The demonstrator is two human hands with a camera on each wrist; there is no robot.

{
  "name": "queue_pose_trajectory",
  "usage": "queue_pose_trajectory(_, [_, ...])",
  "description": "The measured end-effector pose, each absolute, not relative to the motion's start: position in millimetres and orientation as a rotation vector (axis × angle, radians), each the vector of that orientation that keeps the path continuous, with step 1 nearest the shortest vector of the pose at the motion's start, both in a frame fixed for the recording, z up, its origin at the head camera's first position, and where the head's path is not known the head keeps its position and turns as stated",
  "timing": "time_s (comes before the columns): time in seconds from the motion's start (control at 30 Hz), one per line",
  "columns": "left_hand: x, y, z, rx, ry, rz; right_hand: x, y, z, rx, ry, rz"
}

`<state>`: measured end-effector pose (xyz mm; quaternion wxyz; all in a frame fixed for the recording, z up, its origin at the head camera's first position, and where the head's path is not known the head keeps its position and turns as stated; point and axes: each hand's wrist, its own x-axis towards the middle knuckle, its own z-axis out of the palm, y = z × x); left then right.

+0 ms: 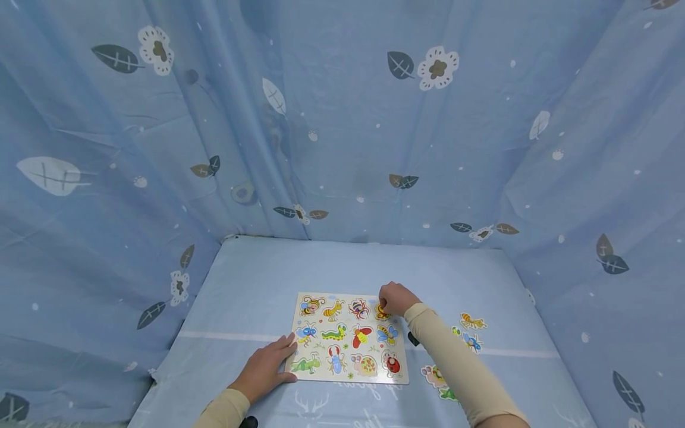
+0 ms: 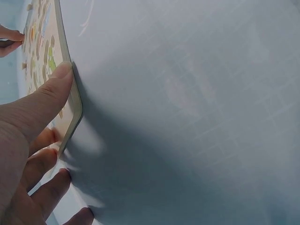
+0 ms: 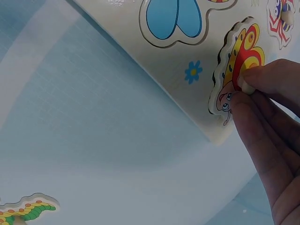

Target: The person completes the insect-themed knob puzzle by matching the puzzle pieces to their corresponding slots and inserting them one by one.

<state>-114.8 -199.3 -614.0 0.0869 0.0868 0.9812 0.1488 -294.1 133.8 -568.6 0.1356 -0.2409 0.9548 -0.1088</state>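
A pale insect puzzle board [image 1: 374, 379] lies flat on the table, with rows of colorful bugs. At its far right corner my right hand [image 1: 397, 299] pinches the small knob [image 3: 247, 87] of a red-and-yellow butterfly piece [image 3: 238, 55] between thumb and fingers. The butterfly sits over its outline, with a dark gap along one side. My left hand [image 1: 267, 365] rests at the near left corner, its thumb [image 2: 62, 75] against the front edge and its other fingers spread along the left side. A spider piece [image 3: 285, 18] with a knob is next to the butterfly.
Right of the board lie loose pieces: an orange ant [image 1: 473, 321], a blue-winged insect [image 1: 472, 342] and a snail [image 1: 430, 374], partly behind the right forearm. A caterpillar piece [image 3: 36, 211] shows in the right wrist view. Blue patterned curtains [image 1: 342, 119] surround the table [image 1: 257, 267].
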Motion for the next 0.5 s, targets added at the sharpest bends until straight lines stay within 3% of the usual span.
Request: queue_pose_trajectory(0.5, [-115,-199,-618,0.231,2.914,0.434,-297,133,-583,-0.744,2.798,-0.28])
